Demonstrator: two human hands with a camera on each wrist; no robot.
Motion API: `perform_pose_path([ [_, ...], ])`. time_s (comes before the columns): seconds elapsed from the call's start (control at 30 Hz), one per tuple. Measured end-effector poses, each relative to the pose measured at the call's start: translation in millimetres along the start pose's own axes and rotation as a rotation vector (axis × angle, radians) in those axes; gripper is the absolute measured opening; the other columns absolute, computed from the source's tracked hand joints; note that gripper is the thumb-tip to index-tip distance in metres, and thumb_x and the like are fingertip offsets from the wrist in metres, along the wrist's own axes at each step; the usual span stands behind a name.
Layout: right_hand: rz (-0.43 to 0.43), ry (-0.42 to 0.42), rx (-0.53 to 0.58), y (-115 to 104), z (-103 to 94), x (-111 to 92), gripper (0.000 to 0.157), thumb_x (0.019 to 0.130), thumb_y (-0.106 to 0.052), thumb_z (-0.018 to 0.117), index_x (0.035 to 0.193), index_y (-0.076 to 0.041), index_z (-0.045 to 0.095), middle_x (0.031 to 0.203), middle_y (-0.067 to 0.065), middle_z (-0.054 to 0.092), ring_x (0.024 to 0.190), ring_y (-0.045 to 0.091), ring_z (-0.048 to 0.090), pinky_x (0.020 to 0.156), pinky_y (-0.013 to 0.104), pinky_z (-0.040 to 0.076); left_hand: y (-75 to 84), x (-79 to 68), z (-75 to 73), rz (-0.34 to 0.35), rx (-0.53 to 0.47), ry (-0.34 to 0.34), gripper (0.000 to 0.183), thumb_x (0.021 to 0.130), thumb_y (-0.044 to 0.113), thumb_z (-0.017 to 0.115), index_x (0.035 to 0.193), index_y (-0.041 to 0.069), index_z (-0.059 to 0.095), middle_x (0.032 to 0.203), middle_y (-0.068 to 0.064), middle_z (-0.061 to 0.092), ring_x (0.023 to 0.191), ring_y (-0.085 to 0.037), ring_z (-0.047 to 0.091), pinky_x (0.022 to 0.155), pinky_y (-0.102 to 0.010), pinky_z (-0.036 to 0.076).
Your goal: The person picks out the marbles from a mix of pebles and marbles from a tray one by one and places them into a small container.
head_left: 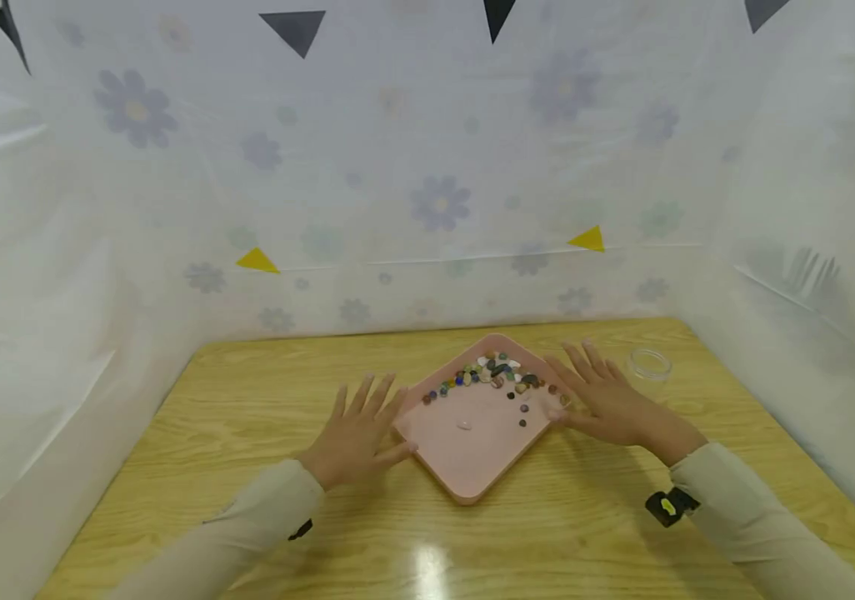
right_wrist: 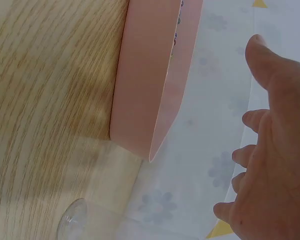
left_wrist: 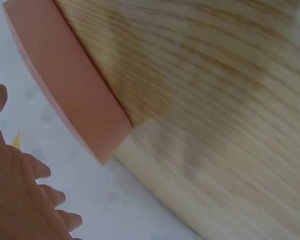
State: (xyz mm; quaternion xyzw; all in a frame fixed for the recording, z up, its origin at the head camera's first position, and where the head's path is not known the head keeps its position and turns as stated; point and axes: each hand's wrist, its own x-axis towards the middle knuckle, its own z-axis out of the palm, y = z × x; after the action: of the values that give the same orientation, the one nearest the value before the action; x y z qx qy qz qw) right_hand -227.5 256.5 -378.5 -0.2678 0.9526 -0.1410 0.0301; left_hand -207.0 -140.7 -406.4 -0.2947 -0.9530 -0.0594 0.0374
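Both the left hand (head_left: 358, 433) and the right hand (head_left: 607, 408) spread wide, holding nothing, beside the pink tray (head_left: 465, 462), cornerwise on the wooden table (head_left: 285, 417); whether either touches it is hard to tell. Level, even handling from both sides should best keep the loose polished stones (head_left: 498, 369) from rolling.

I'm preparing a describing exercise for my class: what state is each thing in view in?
Tray: flat on the table, uncovered, turned cornerwise.
Stones: mostly gathered along the tray's far sides, a few apart.
Jar: upright; lidded or not, can't tell.
Left hand: fingers spread, holding nothing.
Right hand: fingers spread, holding nothing.
Sheet: hanging behind the table.
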Motion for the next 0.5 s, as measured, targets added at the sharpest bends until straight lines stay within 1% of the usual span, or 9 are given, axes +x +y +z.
perform_pose_path([
  [0.13, -0.004, -0.011, 0.009, -3.6, 1.6, 1.3, 0.082, 0.095, -0.048, 0.054, 0.156, -0.018, 0.008, 0.159, 0.02, -0.01, 0.143, 0.041, -0.018, 0.109, 0.067, -0.003, 8.5, 7.1, 13.0, -0.023, -0.071, -0.021, 0.087, 0.094, 0.064, 0.04, 0.155, 0.009, 0.011, 0.161, -0.014, 0.002, 0.147, -0.035, 0.003, 0.115, -0.059, 0.009],
  [0.23, -0.009, -0.014, 0.012, -6.0, 3.2, 2.4, 0.082, 0.095, -0.048, 0.054, 0.156, -0.019, 0.008, 0.159, 0.02, -0.009, 0.143, 0.042, -0.017, 0.109, 0.068, -0.003, 11.4, 8.3, 20.1, -0.035, -0.105, -0.039, 0.091, 0.094, 0.066, 0.038, 0.154, 0.004, 0.01, 0.16, -0.016, 0.001, 0.147, -0.035, 0.006, 0.116, -0.056, 0.012],
  [0.37, -0.014, -0.012, -0.002, -7.7, 4.4, 4.2, 0.082, 0.095, -0.047, 0.054, 0.156, -0.018, 0.008, 0.159, 0.021, -0.008, 0.143, 0.042, -0.016, 0.109, 0.068, -0.003, 14.1, 7.9, 24.5, -0.044, -0.111, -0.07, 0.093, 0.094, 0.067, 0.034, 0.153, -0.001, 0.011, 0.16, -0.018, 0.002, 0.146, -0.035, 0.007, 0.116, -0.055, 0.012],
  [0.5, -0.019, -0.009, -0.007, -8.7, 5.6, 6.7, 0.083, 0.095, -0.051, 0.053, 0.156, -0.016, 0.01, 0.159, 0.02, -0.007, 0.143, 0.042, -0.015, 0.11, 0.067, -0.002, 16.3, 5.8, 26.0, -0.056, -0.121, -0.083, 0.092, 0.095, 0.066, 0.033, 0.153, -0.001, 0.01, 0.159, -0.019, 0.004, 0.146, -0.035, 0.008, 0.117, -0.054, 0.012],
])
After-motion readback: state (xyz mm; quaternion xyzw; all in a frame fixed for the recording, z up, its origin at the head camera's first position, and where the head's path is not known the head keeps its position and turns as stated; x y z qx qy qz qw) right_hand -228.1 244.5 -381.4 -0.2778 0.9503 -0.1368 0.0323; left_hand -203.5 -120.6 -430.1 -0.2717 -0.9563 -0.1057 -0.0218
